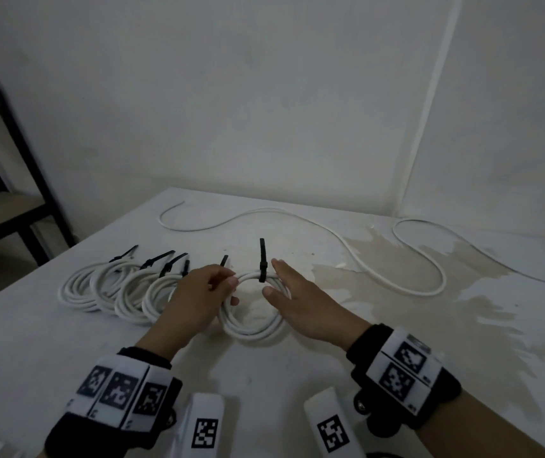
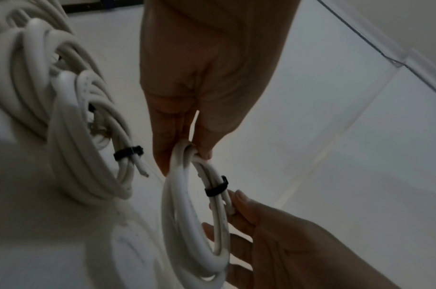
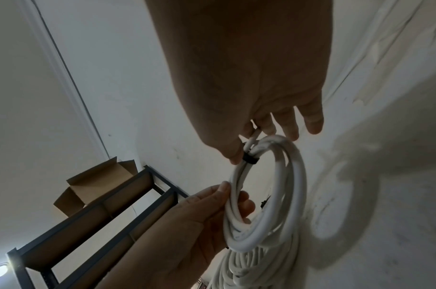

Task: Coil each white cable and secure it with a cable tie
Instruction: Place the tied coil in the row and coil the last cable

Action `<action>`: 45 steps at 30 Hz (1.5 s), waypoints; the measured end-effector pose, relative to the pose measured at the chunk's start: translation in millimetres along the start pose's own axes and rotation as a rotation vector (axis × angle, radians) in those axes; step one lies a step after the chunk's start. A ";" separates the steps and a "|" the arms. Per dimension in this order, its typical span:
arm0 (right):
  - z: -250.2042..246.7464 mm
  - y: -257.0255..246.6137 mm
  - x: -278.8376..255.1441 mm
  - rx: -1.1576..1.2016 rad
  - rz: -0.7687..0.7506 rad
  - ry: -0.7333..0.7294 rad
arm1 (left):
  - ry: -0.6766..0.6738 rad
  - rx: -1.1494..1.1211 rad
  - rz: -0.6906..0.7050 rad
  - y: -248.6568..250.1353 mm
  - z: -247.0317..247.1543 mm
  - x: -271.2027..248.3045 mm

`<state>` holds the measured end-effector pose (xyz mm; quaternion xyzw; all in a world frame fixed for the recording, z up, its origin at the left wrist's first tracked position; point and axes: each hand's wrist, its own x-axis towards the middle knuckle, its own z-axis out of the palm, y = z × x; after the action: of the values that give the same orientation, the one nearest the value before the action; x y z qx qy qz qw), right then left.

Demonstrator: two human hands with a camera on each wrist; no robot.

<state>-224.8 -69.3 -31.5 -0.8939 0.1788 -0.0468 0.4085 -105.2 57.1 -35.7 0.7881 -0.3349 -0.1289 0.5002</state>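
Observation:
A coiled white cable lies on the white table, bound at its far edge by a black cable tie whose tail stands up. My left hand pinches the coil's left side between thumb and fingers; the left wrist view shows the same left hand on the coil just above the tie. My right hand lies on the right side, fingers straight. In the right wrist view its thumb touches the tie on the coil.
Several tied coils lie in a row left of my hands. A loose white cable snakes across the back of the table, another loose cable at far right. A brown stain marks the table. A dark shelf stands left, holding a cardboard box.

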 end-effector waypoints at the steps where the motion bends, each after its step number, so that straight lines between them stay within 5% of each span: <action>1: 1.7 0.0 2.5 -0.006 0.004 -0.017 | 0.012 0.039 0.009 -2.8 -3.5 2.7; 7: 9.2 -2.2 13.5 -0.053 0.027 -0.091 | 0.044 0.313 -0.014 -18.9 -12.5 19.8; 19: 16.7 3.3 24.4 -0.081 0.005 -0.161 | 0.094 0.494 0.024 -22.8 -15.5 28.3; 28: -40.1 26.0 52.5 -0.092 0.095 0.054 | 0.150 0.505 0.095 9.5 -31.9 52.8; 45: -90.0 87.5 127.8 -0.511 0.489 0.097 | -0.170 0.845 0.103 49.1 24.4 147.6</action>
<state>-151.0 -231.9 -45.3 -0.8947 0.4126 0.0562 0.1616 -28.3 -70.5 15.3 0.8924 -0.4371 -0.0201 0.1102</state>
